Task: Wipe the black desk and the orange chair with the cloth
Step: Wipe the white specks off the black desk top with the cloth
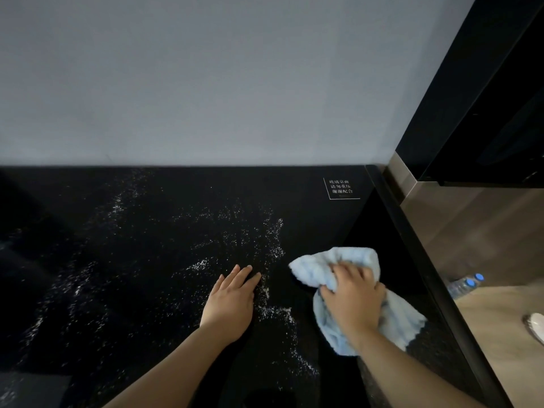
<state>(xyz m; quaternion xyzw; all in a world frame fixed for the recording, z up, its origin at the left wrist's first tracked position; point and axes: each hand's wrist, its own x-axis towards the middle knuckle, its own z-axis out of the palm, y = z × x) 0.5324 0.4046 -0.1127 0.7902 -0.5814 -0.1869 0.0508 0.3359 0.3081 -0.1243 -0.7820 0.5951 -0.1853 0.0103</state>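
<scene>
The black desk [147, 231] fills the lower half of the view, its glossy top strewn with white specks and streaks. A light blue cloth [347, 260] lies bunched on the desk's right side. My right hand [353, 298] grips the cloth from above, fingers curled into its folds. My left hand [232, 298] rests flat on the desk just left of the cloth, fingers straight, amid the white specks. The orange chair is out of view.
A grey wall [206, 83] backs the desk. A small white-lettered label [341, 187] sits at the desk's far right corner. Right of the desk edge is wooden flooring with two blue-capped water bottles [465, 285], a white object [535, 325] and a dark cabinet [485, 98].
</scene>
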